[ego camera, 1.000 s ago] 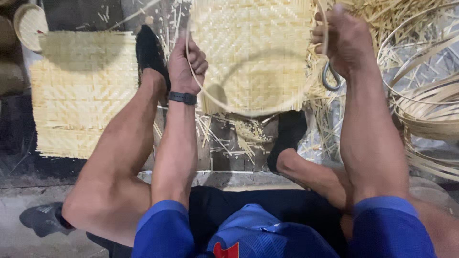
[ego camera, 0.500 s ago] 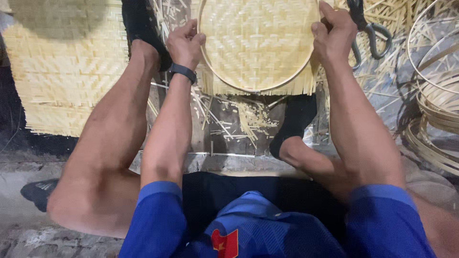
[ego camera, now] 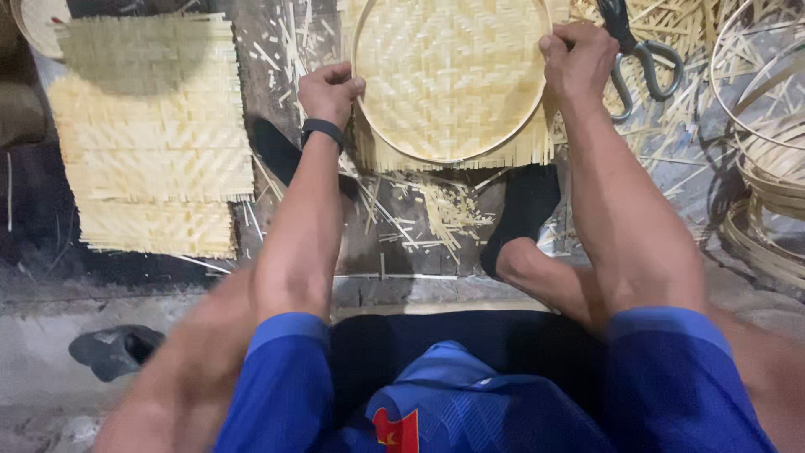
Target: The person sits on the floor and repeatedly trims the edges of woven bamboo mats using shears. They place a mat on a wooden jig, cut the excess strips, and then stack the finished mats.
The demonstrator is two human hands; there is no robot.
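Note:
A round woven bamboo tray (ego camera: pixel 449 75) with a thin hoop rim and a fringe of loose strip ends lies on the floor in front of me. My left hand (ego camera: pixel 329 91) grips its left rim. My right hand (ego camera: pixel 577 60) grips its right rim. A dark band sits on my left wrist. My feet in black socks rest below the tray on either side.
Stacked flat woven bamboo mats (ego camera: pixel 151 134) lie at the left. Black-handled scissors (ego camera: pixel 633 50) rest just right of my right hand. Coiled bamboo hoops (ego camera: pixel 767 159) pile at the right edge. Bamboo offcuts (ego camera: pixel 436 210) litter the floor. A dark shoe (ego camera: pixel 113 348) sits at lower left.
The tray has come down from a raised, tilted hold to lie flat on the floor. Both hands moved down with it and stay on its rim.

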